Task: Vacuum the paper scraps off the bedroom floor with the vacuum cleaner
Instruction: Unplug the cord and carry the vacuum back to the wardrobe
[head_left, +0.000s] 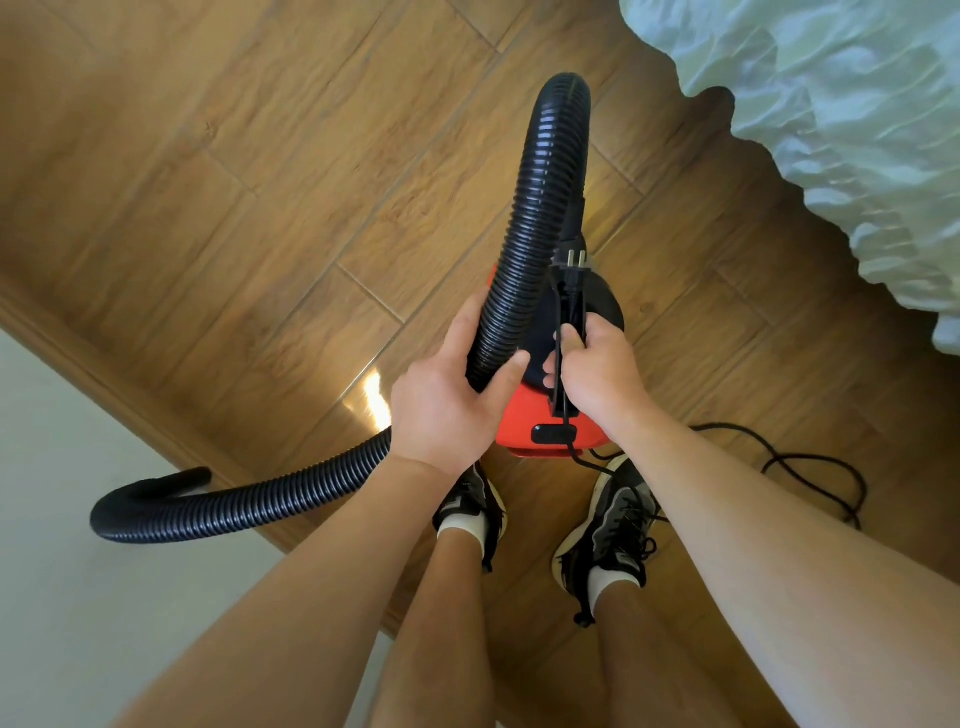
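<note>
A small red vacuum cleaner (524, 415) hangs above the wooden floor (260, 182) in front of my feet. My right hand (597, 369) grips its black carry handle (563, 338), with the power plug (570, 260) sticking up past my fingers. My left hand (447, 395) holds the black ribbed hose (524, 244), which arches up and over from the vacuum. The rest of the hose trails down to the left and ends in a curved black tube (156, 486). No paper scraps are visible.
A bed with a pale ruffled cover (841, 119) fills the upper right. The black power cord (810, 467) lies looped on the floor to the right of my shoes (608, 530). A white wall with a wooden skirting (78, 364) runs along the left.
</note>
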